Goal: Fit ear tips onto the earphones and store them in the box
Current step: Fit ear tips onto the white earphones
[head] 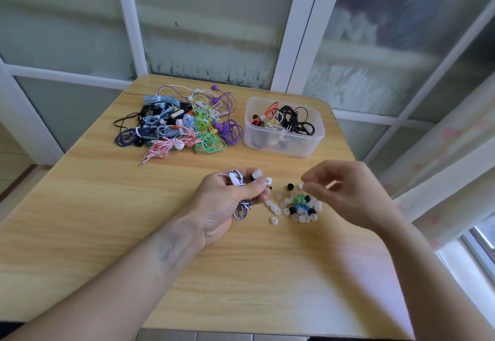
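Note:
My left hand (pixel 227 201) grips a bundled black-and-white striped earphone (pixel 242 210), with its plug sticking out to the left and two earbuds (pixel 261 177) poking up past my fingers. One bud wears a clear tip. My right hand (pixel 345 193) pinches a small white ear tip (pixel 301 186) just right of the buds. A loose heap of ear tips (pixel 298 206), clear, black, green and blue, lies on the table between my hands. The translucent plastic box (pixel 284 147) stands behind, holding several coiled earphones.
A tangled pile of coloured earphones (pixel 182 123) lies at the back left of the wooden table (pixel 107 220). Frosted window panes with white frames stand right behind the table. A curtain hangs at the right.

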Demonstrator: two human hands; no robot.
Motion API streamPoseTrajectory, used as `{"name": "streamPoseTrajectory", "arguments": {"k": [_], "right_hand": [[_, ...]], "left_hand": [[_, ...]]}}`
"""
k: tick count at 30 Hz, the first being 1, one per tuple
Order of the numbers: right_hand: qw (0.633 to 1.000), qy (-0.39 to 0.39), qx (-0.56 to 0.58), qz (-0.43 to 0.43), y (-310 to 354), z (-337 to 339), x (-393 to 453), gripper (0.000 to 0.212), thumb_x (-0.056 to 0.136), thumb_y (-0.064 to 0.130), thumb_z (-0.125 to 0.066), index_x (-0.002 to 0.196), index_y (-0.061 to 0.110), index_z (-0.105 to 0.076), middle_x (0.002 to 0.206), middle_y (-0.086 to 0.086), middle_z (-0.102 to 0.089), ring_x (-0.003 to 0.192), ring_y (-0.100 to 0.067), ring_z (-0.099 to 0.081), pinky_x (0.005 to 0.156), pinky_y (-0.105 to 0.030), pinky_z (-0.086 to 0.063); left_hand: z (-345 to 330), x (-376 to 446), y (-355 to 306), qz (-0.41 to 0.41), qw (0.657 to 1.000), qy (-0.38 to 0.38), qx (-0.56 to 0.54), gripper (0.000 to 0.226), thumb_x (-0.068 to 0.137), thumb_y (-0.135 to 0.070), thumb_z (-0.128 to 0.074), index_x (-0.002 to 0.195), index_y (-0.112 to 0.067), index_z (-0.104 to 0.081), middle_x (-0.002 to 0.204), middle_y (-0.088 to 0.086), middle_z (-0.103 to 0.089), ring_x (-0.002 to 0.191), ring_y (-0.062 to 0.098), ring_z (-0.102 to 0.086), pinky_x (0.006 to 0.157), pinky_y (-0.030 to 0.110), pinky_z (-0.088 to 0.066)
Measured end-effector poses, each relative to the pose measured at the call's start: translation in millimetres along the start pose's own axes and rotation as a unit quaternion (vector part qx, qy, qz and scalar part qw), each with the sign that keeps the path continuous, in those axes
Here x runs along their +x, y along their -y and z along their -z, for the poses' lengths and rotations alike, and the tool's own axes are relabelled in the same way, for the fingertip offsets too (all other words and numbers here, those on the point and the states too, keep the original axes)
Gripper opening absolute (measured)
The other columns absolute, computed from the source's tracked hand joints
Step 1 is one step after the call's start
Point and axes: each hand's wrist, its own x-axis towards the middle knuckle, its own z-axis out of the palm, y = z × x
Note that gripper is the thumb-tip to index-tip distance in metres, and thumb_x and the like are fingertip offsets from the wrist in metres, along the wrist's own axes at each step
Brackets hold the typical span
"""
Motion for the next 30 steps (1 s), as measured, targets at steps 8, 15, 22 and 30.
{"name": "streamPoseTrajectory", "arguments": {"k": [8,15,22,30], "right_hand": [[0.986,0.085,-0.114,0.081,7,-33,-5,0.003,0.081,0.036,-0.076,0.082,0.037,-0.073,0.078,0.011,-0.058,0.070,-0.001,-0.053,0.063,-0.009,-0.037],[0.983,0.088,-0.137,0.090,10,-40,-4,0.002,0.080,0.031,-0.076,0.080,0.030,-0.074,0.074,0.010,-0.057,0.067,0.001,-0.051,0.063,-0.007,-0.035],[0.980,0.079,-0.166,0.078,11,-39,-6,0.006,0.081,0.025,-0.073,0.081,0.024,-0.078,0.069,0.012,-0.056,0.063,0.002,-0.049,0.060,-0.006,-0.035],[0.990,0.047,-0.108,0.075,13,-33,-11,0.014,0.088,0.021,-0.069,0.077,0.029,-0.066,0.076,0.014,-0.059,0.075,0.002,-0.054,0.064,-0.008,-0.037]], "left_hand": [[2,-3,2,-0.001,1.000,-0.017,0.017,0.029,0.079,0.013,-0.066,0.106,0.002,-0.060,0.082,0.014,-0.066,0.064,0.022,-0.066,0.060,0.027,-0.057],[5,-5,2,-0.022,0.999,-0.030,0.038,0.033,0.076,0.016,-0.068,0.106,0.003,-0.063,0.083,0.014,-0.063,0.071,0.023,-0.065,0.063,0.026,-0.058],[7,-3,7,-0.061,0.996,-0.037,0.051,0.034,0.074,0.018,-0.068,0.103,0.001,-0.065,0.089,0.017,-0.065,0.083,0.029,-0.067,0.069,0.026,-0.058],[4,-5,8,-0.084,0.994,-0.029,0.061,0.028,0.079,0.016,-0.066,0.101,-0.001,-0.065,0.083,0.010,-0.071,0.074,0.023,-0.071,0.068,0.026,-0.058]]}}
